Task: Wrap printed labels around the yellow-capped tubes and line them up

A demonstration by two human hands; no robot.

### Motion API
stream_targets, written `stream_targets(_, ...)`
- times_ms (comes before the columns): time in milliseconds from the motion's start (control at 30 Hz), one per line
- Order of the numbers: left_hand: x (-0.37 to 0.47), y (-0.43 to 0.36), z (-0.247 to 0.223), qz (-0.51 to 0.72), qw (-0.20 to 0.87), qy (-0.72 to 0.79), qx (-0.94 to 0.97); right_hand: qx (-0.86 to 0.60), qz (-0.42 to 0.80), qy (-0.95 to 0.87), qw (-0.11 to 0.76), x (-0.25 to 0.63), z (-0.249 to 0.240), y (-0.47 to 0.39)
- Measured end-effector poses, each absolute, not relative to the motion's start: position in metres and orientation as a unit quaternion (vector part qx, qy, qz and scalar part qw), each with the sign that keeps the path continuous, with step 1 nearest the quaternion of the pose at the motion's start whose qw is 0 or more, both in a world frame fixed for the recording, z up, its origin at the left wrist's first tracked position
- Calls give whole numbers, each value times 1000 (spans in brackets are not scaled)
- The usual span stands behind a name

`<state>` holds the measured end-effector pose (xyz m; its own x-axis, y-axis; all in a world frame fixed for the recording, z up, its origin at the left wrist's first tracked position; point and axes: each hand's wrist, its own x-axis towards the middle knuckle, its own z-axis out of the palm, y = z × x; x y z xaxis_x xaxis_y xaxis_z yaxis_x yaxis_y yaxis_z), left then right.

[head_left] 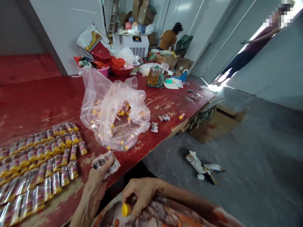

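Note:
My left hand (100, 175) is closed on a small stack of printed wrappers (105, 164) at the edge of the red table (151, 148). Over my lap, my right hand (139, 195) pinches a small tube by its sides, its yellow cap (126, 209) facing out. Beyond my hands an open clear plastic bag (113, 110) holds several small pink tubes with yellow caps. Rows of wrapped tubes with yellow ends (40, 170) lie at the left of the table. Two small printed packets (154, 127) (164, 118) rest right of the bag.
A loose yellow-capped tube (181, 116) lies near the table's right edge. Farther back stand a glass teapot (155, 76) and a red basin (121, 72). Cardboard boxes (215, 126) sit beside the table. One person bends at the back; another stands by the doorway.

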<state>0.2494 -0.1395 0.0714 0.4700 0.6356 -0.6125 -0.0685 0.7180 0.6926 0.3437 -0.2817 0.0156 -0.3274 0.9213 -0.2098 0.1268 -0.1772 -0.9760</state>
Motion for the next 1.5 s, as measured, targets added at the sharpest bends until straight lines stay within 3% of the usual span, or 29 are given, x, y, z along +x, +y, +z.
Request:
stream_targets(100,247,-145,75,237,804,431,333,-482,599,-481,422,338,19,-288)
stream_targets(233,246,-155,79,238,814,411,335,-509,481,-312,643,348,43,-286)
stream_targets(300,247,-159,79,234,822,399,334,-544,417,-263,679,353,52,-278)
stream_targets(533,244,-161,78,199,832,387,345,-601,343,-227,685,348,59,-255)
stream_targets(867,246,-147,73,223,831,406,307,-508,443,-252,694,374,66,-265)
stream_targets(1067,247,-149,72,249,834,411,271,-569,387,-280,669,379,64,-277)
stream_targets(1233,250,-154,78,277,823,431,244,-510,414,-260,708,369,68,-279)
stream_targets(1500,248,-160,79,240,842,430,221,-514,264,-314,753,349,69,-277)
